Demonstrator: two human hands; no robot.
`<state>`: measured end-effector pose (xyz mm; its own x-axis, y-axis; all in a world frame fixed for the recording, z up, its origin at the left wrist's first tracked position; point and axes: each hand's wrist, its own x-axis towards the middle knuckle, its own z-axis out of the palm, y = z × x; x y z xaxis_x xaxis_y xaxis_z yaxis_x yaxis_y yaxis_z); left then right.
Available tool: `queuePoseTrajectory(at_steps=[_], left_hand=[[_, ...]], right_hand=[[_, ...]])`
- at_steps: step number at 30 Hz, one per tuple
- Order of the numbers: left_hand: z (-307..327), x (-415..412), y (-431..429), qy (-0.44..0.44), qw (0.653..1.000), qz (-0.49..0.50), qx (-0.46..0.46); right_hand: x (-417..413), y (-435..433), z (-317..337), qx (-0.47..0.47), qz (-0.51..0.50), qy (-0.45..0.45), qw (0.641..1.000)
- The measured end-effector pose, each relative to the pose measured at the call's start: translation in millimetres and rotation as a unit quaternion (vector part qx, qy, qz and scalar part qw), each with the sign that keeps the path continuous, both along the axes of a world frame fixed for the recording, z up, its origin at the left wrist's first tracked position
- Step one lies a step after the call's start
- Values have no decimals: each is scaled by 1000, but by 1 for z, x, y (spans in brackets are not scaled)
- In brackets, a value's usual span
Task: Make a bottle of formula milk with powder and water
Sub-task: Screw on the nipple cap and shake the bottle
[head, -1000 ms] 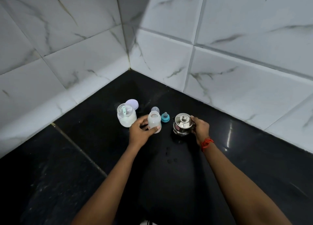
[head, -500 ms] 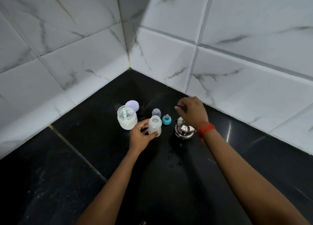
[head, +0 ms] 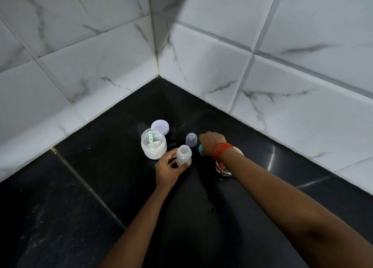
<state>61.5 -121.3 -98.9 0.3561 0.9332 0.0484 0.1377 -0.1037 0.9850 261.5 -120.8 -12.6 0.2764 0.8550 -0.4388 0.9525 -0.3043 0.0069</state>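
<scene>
A small open baby bottle [head: 183, 154] stands on the black counter [head: 101, 187], and my left hand [head: 170, 172] is wrapped around its lower part. To its left is an open jar of white powder [head: 153, 146] with a pale green scoop inside. My right hand [head: 211, 142] covers the teal teat ring [head: 200, 148], of which only an edge shows; I cannot tell whether the fingers grip it. The clear bottle cap [head: 191, 139] stands just left of that hand. My right forearm hides most of the steel water pot [head: 223, 170].
The jar's lilac lid [head: 160, 127] leans behind the jar. White marble tiled walls [head: 222, 76] meet in a corner just behind the objects. A few water drops [head: 210, 205] lie on the counter in front of the pot.
My right hand left the steel pot, rose over it, then came down left onto the teal teat ring. My left hand has kept hold of the bottle.
</scene>
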Motion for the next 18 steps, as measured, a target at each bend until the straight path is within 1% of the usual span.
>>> queuePoseTrajectory(at_steps=[3,5,8,11,13,14,16,18], left_hand=[[-1,-3,3,29,999,-22,25],[-7,-8,5,52,997,-41,37],[-16,-15,4,74,995,-43,49],[-18,-14,1,84,994,-37,53],[-18,-14,2,90,994,-38,53],[-19,-14,2,93,993,-38,55],[-20,-14,3,100,992,-38,61],[-22,-14,4,100,993,-35,61]], right_hand=[[2,-1,0,24,-3,1,1000],[3,-5,6,51,-11,18,998],[5,-12,24,126,-24,66,990],[2,-21,49,209,28,151,966],[-7,-25,63,210,99,203,951],[-13,-26,67,199,134,210,948],[-23,-23,65,173,176,201,948],[-30,-19,59,138,182,182,956]])
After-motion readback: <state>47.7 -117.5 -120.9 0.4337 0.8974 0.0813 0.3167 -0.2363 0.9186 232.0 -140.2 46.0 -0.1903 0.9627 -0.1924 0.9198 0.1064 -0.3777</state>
